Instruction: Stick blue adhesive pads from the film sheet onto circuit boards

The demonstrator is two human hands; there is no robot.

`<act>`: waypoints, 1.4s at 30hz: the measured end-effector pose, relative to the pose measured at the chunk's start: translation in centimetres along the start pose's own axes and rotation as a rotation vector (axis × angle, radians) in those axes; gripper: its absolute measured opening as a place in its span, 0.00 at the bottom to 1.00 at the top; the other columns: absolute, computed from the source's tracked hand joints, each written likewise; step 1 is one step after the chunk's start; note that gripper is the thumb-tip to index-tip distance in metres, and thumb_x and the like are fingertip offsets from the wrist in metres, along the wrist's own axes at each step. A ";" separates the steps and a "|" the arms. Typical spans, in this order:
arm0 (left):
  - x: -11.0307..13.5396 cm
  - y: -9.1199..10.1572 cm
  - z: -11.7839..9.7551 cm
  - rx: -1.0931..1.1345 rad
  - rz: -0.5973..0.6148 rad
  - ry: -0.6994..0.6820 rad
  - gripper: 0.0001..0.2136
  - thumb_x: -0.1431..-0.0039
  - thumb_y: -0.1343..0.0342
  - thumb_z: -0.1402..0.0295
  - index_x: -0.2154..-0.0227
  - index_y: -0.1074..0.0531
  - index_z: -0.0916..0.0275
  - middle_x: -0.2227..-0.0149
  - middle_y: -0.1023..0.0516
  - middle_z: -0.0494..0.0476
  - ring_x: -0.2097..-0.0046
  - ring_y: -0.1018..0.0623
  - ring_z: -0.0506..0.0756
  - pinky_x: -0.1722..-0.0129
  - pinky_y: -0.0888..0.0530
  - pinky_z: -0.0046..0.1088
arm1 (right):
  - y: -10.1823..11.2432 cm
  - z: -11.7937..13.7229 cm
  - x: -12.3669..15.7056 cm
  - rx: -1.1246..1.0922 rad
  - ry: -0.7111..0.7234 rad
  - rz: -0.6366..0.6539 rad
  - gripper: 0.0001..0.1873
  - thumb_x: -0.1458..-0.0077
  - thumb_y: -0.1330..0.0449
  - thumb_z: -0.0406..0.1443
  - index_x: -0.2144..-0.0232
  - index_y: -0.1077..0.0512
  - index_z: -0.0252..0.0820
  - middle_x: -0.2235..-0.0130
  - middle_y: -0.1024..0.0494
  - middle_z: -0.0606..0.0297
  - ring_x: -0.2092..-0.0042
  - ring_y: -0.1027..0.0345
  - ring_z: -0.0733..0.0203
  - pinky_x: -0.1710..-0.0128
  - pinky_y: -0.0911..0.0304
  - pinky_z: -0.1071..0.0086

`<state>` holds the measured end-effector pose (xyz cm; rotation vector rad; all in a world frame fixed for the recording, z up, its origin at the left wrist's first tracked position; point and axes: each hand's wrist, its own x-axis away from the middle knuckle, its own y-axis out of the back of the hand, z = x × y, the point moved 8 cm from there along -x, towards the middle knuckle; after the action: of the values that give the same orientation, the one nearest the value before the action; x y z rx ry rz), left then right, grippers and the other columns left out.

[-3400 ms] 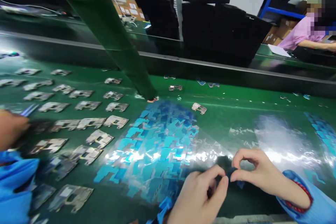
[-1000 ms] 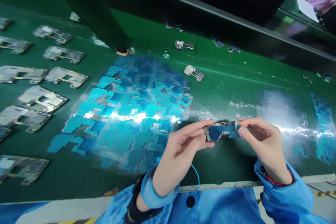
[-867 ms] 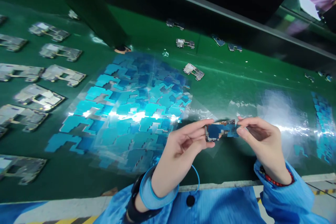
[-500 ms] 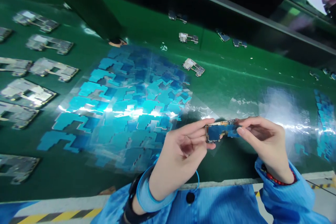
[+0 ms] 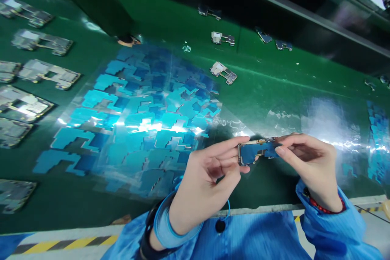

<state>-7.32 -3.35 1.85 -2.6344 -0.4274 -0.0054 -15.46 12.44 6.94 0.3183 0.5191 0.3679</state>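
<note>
A small circuit board [image 5: 256, 151] with a blue film patch on its face is held between both hands above the near edge of the green belt [image 5: 274, 89]. My left hand [image 5: 210, 178] pinches its left end with thumb and fingers. My right hand [image 5: 307, 162] pinches the right end, thumb and forefinger closed on it. Both wrists wear blue sleeves; a blue cord hangs at the left wrist, a red bracelet sits on the right.
A clear sheet [image 5: 146, 118] covered with several blue film patches lies left of my hands. Rows of bare metal boards [image 5: 45, 74] fill the left of the belt. Loose boards [image 5: 223, 72] lie further back. More film sheets [image 5: 378, 142] lie right. A dark green post [image 5: 91, 0] stands behind.
My hands earlier pinched something small low on the belt; they now hold the board up between them. In the last second the view drifted right and the hands barely moved.
</note>
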 end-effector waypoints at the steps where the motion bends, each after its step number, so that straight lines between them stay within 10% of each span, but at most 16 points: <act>1: 0.0 0.0 0.0 -0.001 -0.001 -0.002 0.15 0.45 0.43 0.78 0.54 0.25 0.71 0.61 0.19 0.55 0.61 0.18 0.50 0.62 0.20 0.18 | 0.0 0.0 0.0 0.003 -0.003 -0.004 0.07 0.51 0.33 0.27 0.70 0.23 0.42 0.68 0.21 0.68 0.67 0.24 0.69 0.64 0.27 0.83; 35: -0.1 0.3 0.0 -0.056 -0.051 -0.022 0.14 0.47 0.42 0.76 0.57 0.22 0.64 0.77 0.25 0.45 0.73 0.25 0.44 0.65 0.20 0.19 | -0.4 -0.2 -0.3 -0.006 -0.025 0.008 0.06 0.51 0.32 0.28 0.70 0.22 0.43 0.68 0.21 0.69 0.68 0.25 0.70 0.66 0.28 0.83; 42: 0.1 0.3 -0.2 -0.129 -0.060 -0.033 0.14 0.45 0.43 0.75 0.55 0.23 0.66 0.66 0.19 0.52 0.64 0.18 0.50 0.63 0.20 0.19 | -0.4 -0.2 -0.3 0.004 -0.045 -0.009 0.05 0.51 0.32 0.29 0.71 0.23 0.43 0.69 0.21 0.68 0.69 0.25 0.69 0.66 0.27 0.81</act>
<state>-7.07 -3.67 1.92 -2.7503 -0.5342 -0.0096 -15.70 12.03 6.70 0.3272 0.4769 0.3504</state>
